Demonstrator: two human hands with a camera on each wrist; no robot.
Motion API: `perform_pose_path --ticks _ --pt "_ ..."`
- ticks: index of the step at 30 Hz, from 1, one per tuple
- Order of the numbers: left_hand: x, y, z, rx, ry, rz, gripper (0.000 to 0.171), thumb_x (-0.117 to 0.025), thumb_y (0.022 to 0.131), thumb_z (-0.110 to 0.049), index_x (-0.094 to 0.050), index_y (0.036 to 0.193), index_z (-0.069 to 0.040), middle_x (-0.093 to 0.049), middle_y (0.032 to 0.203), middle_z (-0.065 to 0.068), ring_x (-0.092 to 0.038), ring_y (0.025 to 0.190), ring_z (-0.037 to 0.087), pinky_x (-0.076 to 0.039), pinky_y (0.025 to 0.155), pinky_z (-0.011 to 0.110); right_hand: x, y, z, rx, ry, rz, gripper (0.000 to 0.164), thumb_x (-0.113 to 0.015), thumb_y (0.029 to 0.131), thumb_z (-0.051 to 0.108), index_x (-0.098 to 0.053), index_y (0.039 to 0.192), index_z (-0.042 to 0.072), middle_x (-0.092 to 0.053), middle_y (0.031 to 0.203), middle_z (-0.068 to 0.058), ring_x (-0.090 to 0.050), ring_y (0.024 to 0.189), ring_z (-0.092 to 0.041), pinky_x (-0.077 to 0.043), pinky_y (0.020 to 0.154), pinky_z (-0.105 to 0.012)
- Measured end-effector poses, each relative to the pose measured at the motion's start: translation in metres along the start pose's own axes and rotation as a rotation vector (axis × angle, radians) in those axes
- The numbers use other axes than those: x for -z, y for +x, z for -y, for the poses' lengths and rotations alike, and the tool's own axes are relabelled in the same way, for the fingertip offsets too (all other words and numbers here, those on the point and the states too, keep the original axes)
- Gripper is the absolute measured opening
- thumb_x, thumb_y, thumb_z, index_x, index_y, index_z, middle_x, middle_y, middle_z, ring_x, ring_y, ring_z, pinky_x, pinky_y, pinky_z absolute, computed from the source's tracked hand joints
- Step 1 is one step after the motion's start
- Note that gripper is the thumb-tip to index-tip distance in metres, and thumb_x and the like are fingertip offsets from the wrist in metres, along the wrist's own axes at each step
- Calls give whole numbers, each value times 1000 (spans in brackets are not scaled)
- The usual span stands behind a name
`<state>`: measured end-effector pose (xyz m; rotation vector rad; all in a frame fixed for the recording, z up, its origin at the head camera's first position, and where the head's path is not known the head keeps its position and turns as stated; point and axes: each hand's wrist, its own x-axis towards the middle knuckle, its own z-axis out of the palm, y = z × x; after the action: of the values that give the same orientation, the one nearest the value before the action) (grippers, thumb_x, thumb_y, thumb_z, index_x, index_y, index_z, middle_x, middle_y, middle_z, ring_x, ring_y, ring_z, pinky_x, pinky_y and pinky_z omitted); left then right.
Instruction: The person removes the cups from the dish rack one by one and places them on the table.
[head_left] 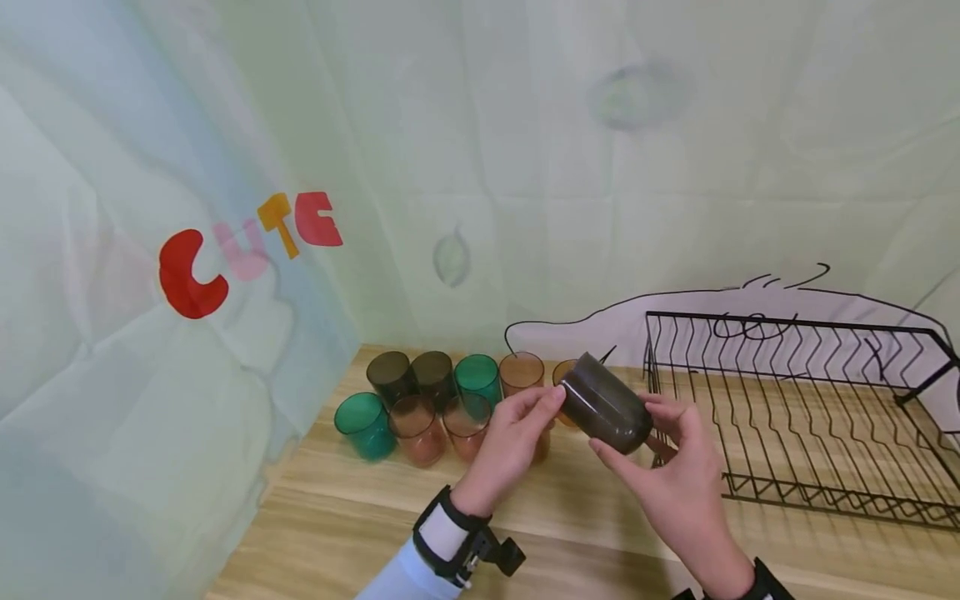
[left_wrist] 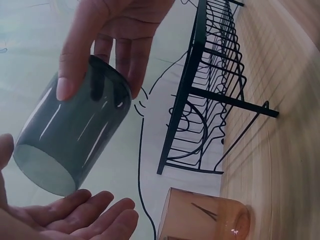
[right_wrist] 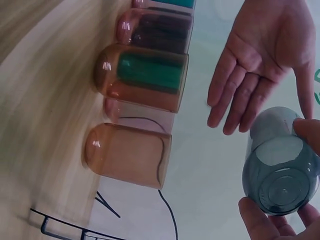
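A smoky grey cup (head_left: 606,407) is held tilted above the table, its rim toward the upper left and its rounded base toward the lower right. My right hand (head_left: 678,467) grips it around the base end, thumb and fingers on opposite sides. By the rim is my left hand (head_left: 504,442); its fingers lie extended and loose in the left wrist view, the fingertips close to or touching the cup (left_wrist: 75,130). From the right wrist view, the left palm (right_wrist: 272,45) looks spread, with the thumb reaching to the cup's rim.
Left of the hands, several cups stand in two rows: dark ones (head_left: 390,375), green ones (head_left: 365,427) and pinkish-brown ones (head_left: 417,433). An amber cup (head_left: 564,375) is partly hidden behind the held cup. At right sits a black wire dish rack (head_left: 802,483). A printed cloth (head_left: 555,192) hangs behind.
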<state>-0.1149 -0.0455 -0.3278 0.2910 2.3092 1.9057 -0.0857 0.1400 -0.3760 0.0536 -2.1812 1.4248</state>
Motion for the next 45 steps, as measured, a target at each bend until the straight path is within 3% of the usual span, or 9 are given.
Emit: perform_pose_path --ticks 7,11,13,16,22,28,36,40,45 --pt "-1 7 24 51 -57 -13 41 -55 90 -48 -66 113 -16 -67 109 0 -60 103 17 -47 96 43 -5 -11 -2 -35 -13 28 79 -89 58 28 -48 124 15 -54 123 3 -63 103 -16 -54 79 -19" --pt "-2 9 30 53 -80 -15 46 -57 87 -52 -64 116 -17 -66 112 -1 -61 104 16 -47 97 41 -6 -13 -4 -19 -66 49 82 -88 59 30 -49 131 28 -54 122 5 -62 101 -16 -56 76 -24" --pt "-2 10 30 54 -97 -14 47 -58 86 -53 -64 116 -18 -66 112 -2 -62 104 14 -48 97 40 -7 -14 -4 -6 -69 57 79 -88 60 30 -50 130 29 -54 120 4 -61 100 -15 -56 75 -22" --pt "-3 12 29 50 -117 -10 46 -59 85 -54 -64 116 -19 -67 111 -4 -63 103 12 -48 97 39 -9 -14 -5 2 -55 64 76 -88 61 29 -51 128 25 -54 119 3 -61 100 -15 -55 75 -21" --pt "-4 15 26 44 -177 4 46 -64 84 -50 -62 117 -17 -69 108 -3 -65 103 13 -49 97 39 -14 -16 -9 -27 -62 74 76 -88 61 30 -49 124 16 -52 124 0 -62 102 -17 -56 79 -32" --pt "-7 18 25 35 -142 -25 42 -71 79 -46 -64 112 -21 -70 104 -4 -65 100 12 -51 89 32 -18 -17 -13 -50 -48 76 78 -90 58 26 -46 122 12 -51 123 0 -63 104 -20 -55 82 -35" --pt "-8 19 23 5 -145 -28 49 -76 75 -40 -62 116 -18 -68 106 -3 -67 97 13 -53 85 29 -20 -15 -14 -59 -69 95 80 -90 58 28 -44 122 11 -49 124 -2 -61 107 -22 -55 84 -36" --pt "-8 19 24 -20 -111 -42 51 -77 75 -41 -61 118 -17 -68 107 -2 -66 97 12 -53 85 29 -18 -13 -15 -29 -92 103 79 -89 59 30 -46 122 11 -51 123 -2 -60 107 -22 -55 83 -34" --pt "-10 21 28 -86 -89 -67 56 -78 74 -37 -60 121 -14 -67 111 5 -66 99 14 -53 86 28 -13 -11 -18 78 -138 122 74 -88 61 22 -50 123 9 -56 120 -4 -59 107 -22 -55 83 -34"
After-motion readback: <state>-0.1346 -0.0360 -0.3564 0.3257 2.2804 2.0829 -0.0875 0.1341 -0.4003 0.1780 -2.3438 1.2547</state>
